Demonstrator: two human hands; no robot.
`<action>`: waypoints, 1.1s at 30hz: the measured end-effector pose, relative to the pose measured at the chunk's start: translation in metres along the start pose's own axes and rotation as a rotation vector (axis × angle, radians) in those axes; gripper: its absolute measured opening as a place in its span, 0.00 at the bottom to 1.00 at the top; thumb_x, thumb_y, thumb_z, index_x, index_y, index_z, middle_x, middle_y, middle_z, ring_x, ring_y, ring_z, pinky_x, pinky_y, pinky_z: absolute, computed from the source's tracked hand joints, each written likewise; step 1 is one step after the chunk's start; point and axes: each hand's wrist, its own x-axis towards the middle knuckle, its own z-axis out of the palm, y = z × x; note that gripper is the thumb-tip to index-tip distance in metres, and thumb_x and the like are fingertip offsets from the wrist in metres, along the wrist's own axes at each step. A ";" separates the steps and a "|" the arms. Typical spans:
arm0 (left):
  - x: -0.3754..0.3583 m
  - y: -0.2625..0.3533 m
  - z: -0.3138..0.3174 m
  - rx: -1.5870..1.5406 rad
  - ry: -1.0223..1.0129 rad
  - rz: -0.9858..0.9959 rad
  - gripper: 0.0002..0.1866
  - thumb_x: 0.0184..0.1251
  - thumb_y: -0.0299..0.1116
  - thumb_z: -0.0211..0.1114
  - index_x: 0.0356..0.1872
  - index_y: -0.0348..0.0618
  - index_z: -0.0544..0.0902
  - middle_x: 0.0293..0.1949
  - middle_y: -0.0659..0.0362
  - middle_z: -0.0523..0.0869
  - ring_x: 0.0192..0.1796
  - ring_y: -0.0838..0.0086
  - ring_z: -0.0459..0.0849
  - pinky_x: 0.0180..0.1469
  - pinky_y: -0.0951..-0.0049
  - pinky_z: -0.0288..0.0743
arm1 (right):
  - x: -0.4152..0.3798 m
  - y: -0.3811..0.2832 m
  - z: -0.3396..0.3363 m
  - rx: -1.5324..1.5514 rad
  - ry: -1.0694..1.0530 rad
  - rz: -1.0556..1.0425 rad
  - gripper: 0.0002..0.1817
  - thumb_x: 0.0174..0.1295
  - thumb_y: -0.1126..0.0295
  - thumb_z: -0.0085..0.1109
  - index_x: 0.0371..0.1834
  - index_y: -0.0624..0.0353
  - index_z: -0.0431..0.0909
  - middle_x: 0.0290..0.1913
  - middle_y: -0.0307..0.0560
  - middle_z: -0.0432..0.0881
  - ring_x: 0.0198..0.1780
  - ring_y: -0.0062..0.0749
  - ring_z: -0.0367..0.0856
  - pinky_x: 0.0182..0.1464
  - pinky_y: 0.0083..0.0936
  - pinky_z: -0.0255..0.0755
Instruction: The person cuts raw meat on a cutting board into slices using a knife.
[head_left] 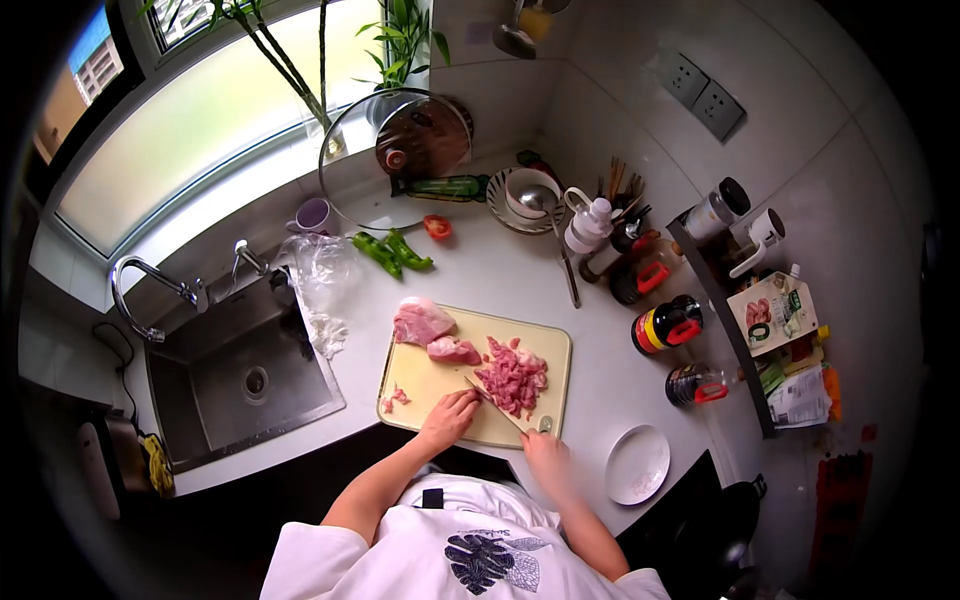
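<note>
My right hand (546,456) is closed around the handle of a kitchen knife (497,408), whose blade slants up and left across the cutting board (410,375). Close by the blade, my left hand (453,416) rests on the board with its fingers bent together; whatever may be under the fingertips is hidden. A heap of chopped raw meat (514,377) lies just right of the blade. Larger chunks of raw meat (422,322) sit at the board's upper left, and a few small meat scraps (396,397) lie at its left side.
A white plate (637,465) stands right of the board. Green peppers (392,254), half a tomato (437,227) and a plastic bag (322,275) lie behind. Sauce bottles (667,325) line the right wall. The metal sink (245,375) is at left.
</note>
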 end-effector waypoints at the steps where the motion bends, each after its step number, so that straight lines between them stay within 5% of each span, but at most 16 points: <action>1: -0.002 0.001 -0.001 0.008 -0.007 -0.010 0.25 0.59 0.30 0.63 0.60 0.40 0.77 0.61 0.55 0.78 0.66 0.63 0.74 0.68 0.63 0.68 | 0.009 -0.013 0.005 -0.014 0.041 -0.033 0.15 0.71 0.58 0.56 0.35 0.58 0.82 0.29 0.57 0.85 0.33 0.55 0.86 0.36 0.47 0.79; 13: -0.008 0.004 -0.002 -0.056 0.072 -0.065 0.26 0.59 0.29 0.64 0.62 0.39 0.75 0.63 0.56 0.77 0.65 0.60 0.74 0.66 0.62 0.70 | -0.025 -0.001 -0.040 0.136 0.030 0.133 0.16 0.70 0.56 0.57 0.37 0.59 0.84 0.32 0.60 0.85 0.35 0.59 0.84 0.39 0.50 0.77; 33: -0.007 0.001 0.000 0.015 0.107 -0.038 0.19 0.59 0.29 0.64 0.52 0.37 0.81 0.57 0.52 0.80 0.62 0.60 0.77 0.65 0.64 0.73 | 0.018 -0.033 0.001 0.050 0.136 -0.124 0.15 0.70 0.58 0.57 0.33 0.57 0.81 0.28 0.56 0.85 0.32 0.55 0.87 0.36 0.49 0.79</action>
